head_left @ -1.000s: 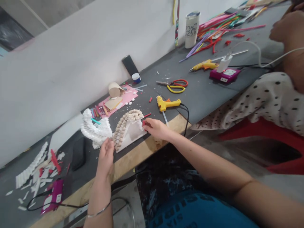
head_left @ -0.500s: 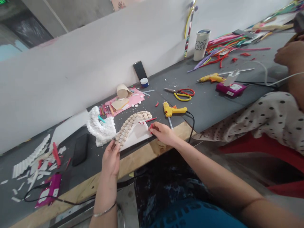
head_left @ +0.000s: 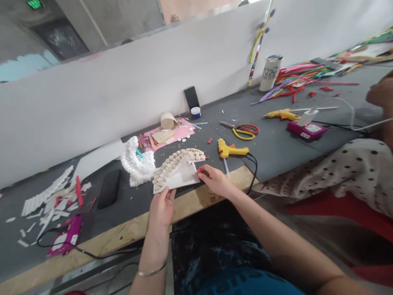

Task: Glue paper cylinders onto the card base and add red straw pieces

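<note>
A curved model point(head_left: 176, 162) covered in rows of beige pebble-like pieces stands on a white board point(head_left: 186, 176) at the table's front edge. My left hand point(head_left: 162, 207) holds the board's front left edge between thumb and fingers. At the board's right corner, my right hand point(head_left: 215, 180) pinches a small red piece point(head_left: 199, 172); its exact shape is partly covered by the fingers. Just left of the model sits a white, tufted curved piece point(head_left: 138, 164) with a teal stick in it. Beyond my right hand lies a yellow glue gun point(head_left: 231, 150).
Scissors point(head_left: 241, 130) with red and yellow handles lie behind the glue gun. A black phone point(head_left: 109, 188), white and red scraps point(head_left: 59, 205) and a purple power strip point(head_left: 67, 237) are at left. Another person's hand point(head_left: 380, 96) is at far right, near a second glue gun point(head_left: 282, 114).
My left hand has shifted from the model's left end to the board's front edge. The model has turned slightly, hiding more of a red stick at its right end. The right hand keeps its pinch.
</note>
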The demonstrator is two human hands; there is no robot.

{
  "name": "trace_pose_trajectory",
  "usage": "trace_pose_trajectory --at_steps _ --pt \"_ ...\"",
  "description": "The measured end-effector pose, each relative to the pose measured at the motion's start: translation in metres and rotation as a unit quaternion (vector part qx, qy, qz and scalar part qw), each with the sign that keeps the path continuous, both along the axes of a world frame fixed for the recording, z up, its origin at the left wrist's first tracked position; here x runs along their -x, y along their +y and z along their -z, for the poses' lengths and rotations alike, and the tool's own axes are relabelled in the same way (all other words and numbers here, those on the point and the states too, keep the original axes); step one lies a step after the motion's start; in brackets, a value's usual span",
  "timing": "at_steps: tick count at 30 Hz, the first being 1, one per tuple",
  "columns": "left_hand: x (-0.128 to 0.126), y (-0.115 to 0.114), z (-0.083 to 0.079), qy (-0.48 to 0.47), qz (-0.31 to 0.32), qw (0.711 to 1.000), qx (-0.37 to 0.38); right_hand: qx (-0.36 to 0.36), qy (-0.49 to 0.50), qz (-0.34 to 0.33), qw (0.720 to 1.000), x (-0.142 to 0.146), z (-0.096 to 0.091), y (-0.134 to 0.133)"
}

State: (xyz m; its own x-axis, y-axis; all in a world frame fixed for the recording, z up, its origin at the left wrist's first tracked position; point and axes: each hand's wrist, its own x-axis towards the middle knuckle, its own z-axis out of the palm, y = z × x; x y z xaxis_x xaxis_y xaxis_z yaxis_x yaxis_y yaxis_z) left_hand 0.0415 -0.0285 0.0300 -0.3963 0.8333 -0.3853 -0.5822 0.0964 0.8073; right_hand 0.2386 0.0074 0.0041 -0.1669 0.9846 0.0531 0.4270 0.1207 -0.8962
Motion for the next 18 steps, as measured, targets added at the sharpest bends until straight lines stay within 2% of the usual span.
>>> trace_pose_trajectory --at_steps 5,11,14,18 --pt "-0.021 0.005 -0.001 -0.049 0.019 0.998 0.044 -0.017 -0.023 -0.012 1.000 0.001 -0.003 -0.002" --pt "-0.041 0.016 -0.006 -0.055 -0.012 0.997 0.050 -0.038 -0.013 -0.030 0.999 0.000 0.003 -0.002" --pt "-0.040 0.020 -0.009 -0.046 -0.024 0.997 0.051 -0.034 0.019 -0.027 0.999 -0.008 0.001 -0.002" --pt "-0.023 0.020 -0.018 -0.031 -0.028 0.998 0.050 -0.055 0.024 0.010 0.998 -0.022 -0.005 0.007"
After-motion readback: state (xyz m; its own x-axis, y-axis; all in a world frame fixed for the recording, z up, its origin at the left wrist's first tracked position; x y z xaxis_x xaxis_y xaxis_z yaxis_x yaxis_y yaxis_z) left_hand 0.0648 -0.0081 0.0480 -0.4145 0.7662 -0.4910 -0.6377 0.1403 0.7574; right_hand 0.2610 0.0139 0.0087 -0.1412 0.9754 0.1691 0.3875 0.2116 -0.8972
